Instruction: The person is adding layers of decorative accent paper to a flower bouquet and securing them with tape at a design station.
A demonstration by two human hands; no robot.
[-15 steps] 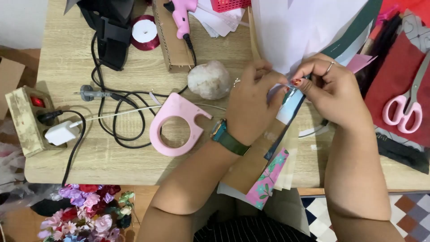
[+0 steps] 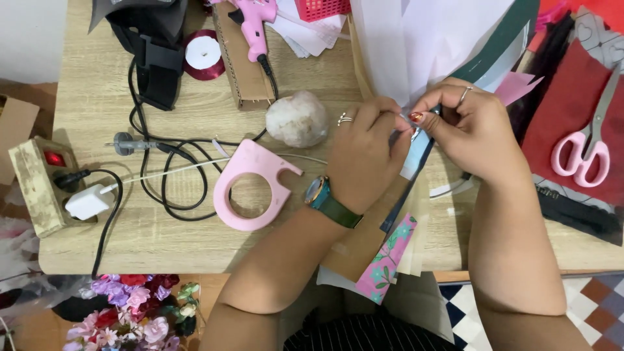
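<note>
Both hands pinch one small item between fingertips: left hand [image 2: 367,153] and right hand [image 2: 471,127] meet over a light blue strip [image 2: 415,153]; what they grip is too small to tell. Left of that strip lie a pink tape dispenser [image 2: 250,188], then bare wooden table [image 2: 162,240] toward the near edge. Farther off, a whitish lump [image 2: 298,118]; beyond it, a pink glue gun [image 2: 252,23].

Pale wood-grain counter [image 2: 97,234], baby-pink plastic tape dispenser [image 2: 250,188], matching pink glue gun [image 2: 253,23], pink-handled scissors [image 2: 582,156] on dark red felt [image 2: 565,110]. Pink floral-print paper strip [image 2: 387,260], dark red ribbon spool [image 2: 203,53], green-strapped wristwatch [image 2: 328,201], black cables [image 2: 169,162].
</note>
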